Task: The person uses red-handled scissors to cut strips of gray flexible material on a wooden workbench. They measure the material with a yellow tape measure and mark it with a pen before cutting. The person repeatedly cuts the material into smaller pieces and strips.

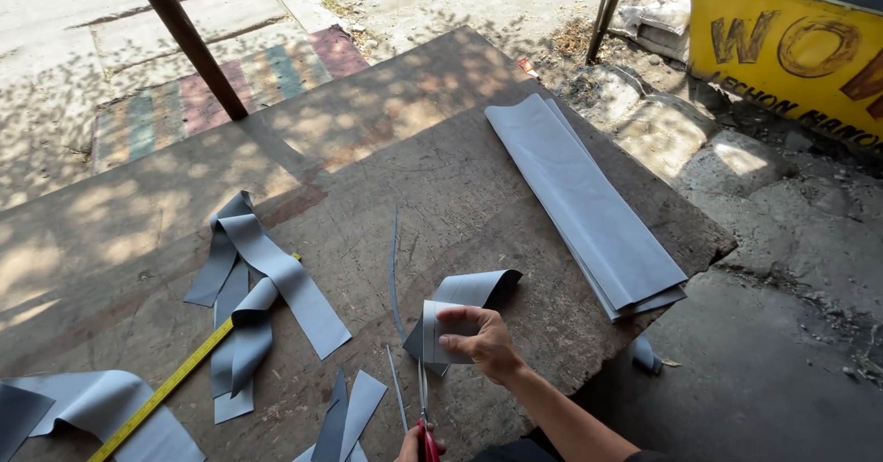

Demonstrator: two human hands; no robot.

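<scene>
My right hand (480,342) reaches in from the lower right and pinches a folded grey strip of material (460,298) just above the worn wooden table (441,186). My left hand (416,445) shows only partly at the bottom edge. It grips red-handled scissors (425,416) whose blades point up at the lower edge of the held strip. Thin grey offcuts (395,278) lie on the table next to the strip.
A long folded stack of grey sheets (589,205) lies along the table's right side. Curled grey strips (262,287) and a yellow tape measure (175,384) are at the left. More grey pieces (345,416) sit near the front. A slanted pole (189,39) and a yellow sign (791,53) stand beyond.
</scene>
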